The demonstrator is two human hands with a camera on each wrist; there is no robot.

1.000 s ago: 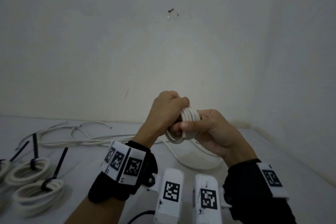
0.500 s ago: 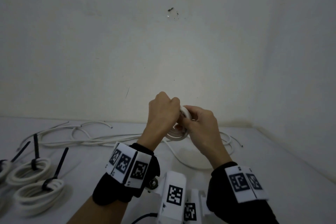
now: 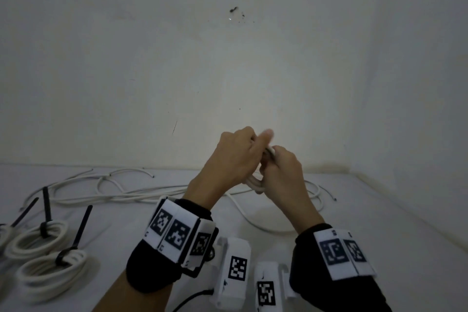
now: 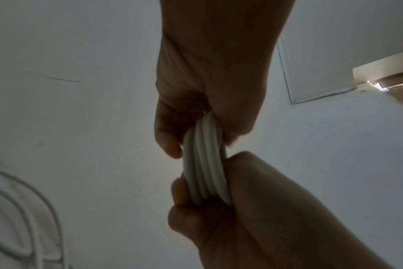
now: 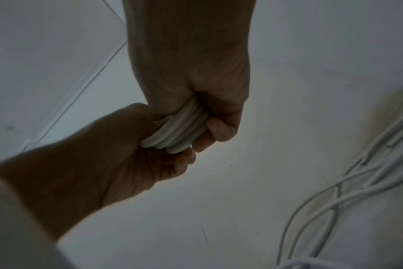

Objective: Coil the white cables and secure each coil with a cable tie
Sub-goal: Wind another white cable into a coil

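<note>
Since half a second ago, both hands have risen slightly in the frame centre and the left thumb now sticks up, blurred. Left hand (image 3: 234,157) has its fingers curled round the upper part of the white coil (image 3: 255,183); right hand (image 3: 283,172) grips the lower part, fingers wrapped round the stacked turns. Coil is held above the table (image 3: 379,223), its loose tail trailing down to the surface. Lower left: two tied coils (image 3: 38,238) with black cable ties (image 3: 82,230). Loose cables (image 3: 114,185) lie along the wall.
</note>
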